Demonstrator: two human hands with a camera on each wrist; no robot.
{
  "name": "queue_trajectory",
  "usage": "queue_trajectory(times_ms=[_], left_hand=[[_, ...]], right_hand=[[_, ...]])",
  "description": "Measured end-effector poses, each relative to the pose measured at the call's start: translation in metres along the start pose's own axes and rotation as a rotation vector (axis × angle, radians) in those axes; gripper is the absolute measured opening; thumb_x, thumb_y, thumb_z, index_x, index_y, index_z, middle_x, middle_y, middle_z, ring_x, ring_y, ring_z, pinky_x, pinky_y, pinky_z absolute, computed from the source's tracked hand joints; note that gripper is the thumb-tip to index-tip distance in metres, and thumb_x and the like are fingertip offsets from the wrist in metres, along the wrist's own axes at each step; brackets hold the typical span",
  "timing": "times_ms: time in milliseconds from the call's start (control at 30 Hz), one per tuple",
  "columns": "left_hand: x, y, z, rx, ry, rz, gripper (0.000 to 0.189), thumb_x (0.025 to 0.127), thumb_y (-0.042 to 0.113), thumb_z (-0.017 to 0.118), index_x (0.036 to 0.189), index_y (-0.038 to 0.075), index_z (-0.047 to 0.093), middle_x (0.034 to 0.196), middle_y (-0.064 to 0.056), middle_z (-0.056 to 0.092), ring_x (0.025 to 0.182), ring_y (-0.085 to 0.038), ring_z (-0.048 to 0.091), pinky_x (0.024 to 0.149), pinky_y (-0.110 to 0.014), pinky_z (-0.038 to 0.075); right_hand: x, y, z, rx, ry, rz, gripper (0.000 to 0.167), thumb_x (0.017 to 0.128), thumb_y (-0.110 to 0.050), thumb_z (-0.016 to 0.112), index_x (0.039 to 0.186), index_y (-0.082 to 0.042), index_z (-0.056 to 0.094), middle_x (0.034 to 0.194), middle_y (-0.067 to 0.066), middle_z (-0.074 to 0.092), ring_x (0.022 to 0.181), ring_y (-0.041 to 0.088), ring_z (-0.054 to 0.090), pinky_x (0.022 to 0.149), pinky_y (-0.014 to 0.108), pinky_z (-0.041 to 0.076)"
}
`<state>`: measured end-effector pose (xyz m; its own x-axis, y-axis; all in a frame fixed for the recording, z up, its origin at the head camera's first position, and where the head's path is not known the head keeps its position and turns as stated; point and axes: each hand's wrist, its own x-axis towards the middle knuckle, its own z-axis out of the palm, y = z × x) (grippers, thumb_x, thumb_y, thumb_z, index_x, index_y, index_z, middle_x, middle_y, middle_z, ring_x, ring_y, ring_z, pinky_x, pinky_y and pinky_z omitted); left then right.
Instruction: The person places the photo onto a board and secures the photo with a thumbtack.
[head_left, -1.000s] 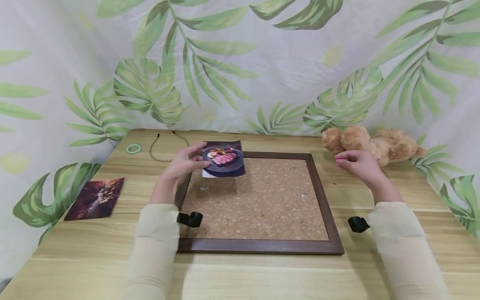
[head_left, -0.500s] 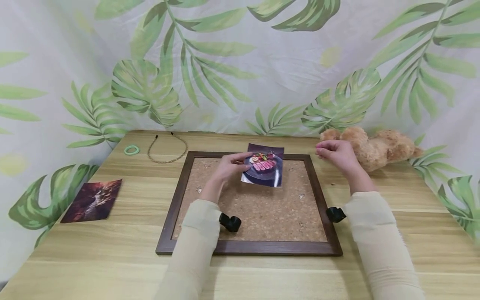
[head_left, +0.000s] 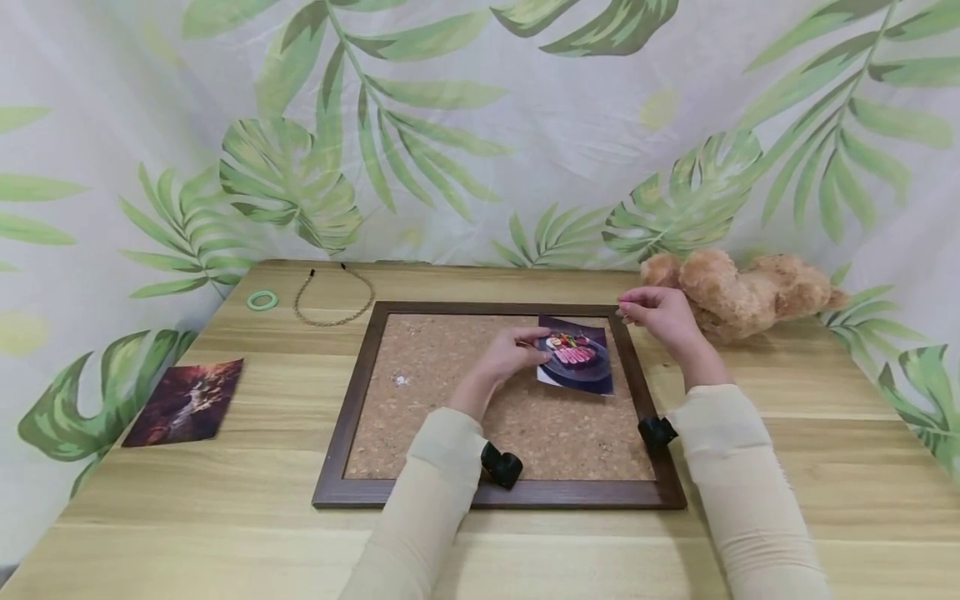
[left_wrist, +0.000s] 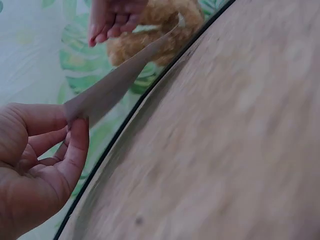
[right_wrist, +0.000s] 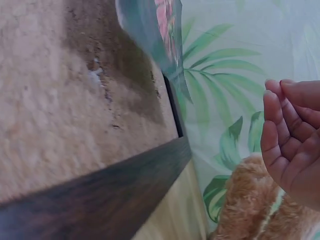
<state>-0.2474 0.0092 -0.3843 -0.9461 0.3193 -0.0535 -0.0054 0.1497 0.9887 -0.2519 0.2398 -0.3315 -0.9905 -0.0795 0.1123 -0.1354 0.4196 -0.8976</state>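
The left hand (head_left: pixel 512 353) is pinching the edge of a food picture (head_left: pixel 576 358) and holding it above the cork board's (head_left: pixel 442 408) right side. The right hand (head_left: pixel 666 315) is pinching a tiny pink thing (right_wrist: pixel 285 81) near a fluffy toy (head_left: pixel 750 296).

Light is soft; left wrist view blurs cork (left_wrist: pixel 225 125).
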Motion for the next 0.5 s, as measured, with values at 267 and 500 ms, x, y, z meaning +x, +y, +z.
queue_trajectory(times_ms=[267,500], left_hand=[[0.001,-0.008,0.016,0.132,-0.035,0.051,0.048,0.069,-0.005,0.067,0.114,-0.008,0.052,0.072,-0.004,0.049,0.061,-0.010,0.043,0.053,-0.018,0.036],[0.001,-0.009,0.022,0.258,-0.038,0.059,0.047,0.068,-0.002,0.069,0.112,-0.007,0.054,0.071,-0.004,0.048,0.060,-0.010,0.043,0.051,-0.018,0.035]], right_hand=[[0.001,0.008,0.008,0.050,-0.015,0.025,0.026,0.085,0.000,0.051,0.103,0.019,0.051,0.083,0.019,0.062,0.069,0.012,0.060,0.065,0.025,0.047],[0.006,0.015,0.022,0.055,-0.026,0.038,0.024,0.084,0.001,0.053,0.100,0.019,0.053,0.084,0.020,0.060,0.069,0.011,0.058,0.068,0.031,0.047]])
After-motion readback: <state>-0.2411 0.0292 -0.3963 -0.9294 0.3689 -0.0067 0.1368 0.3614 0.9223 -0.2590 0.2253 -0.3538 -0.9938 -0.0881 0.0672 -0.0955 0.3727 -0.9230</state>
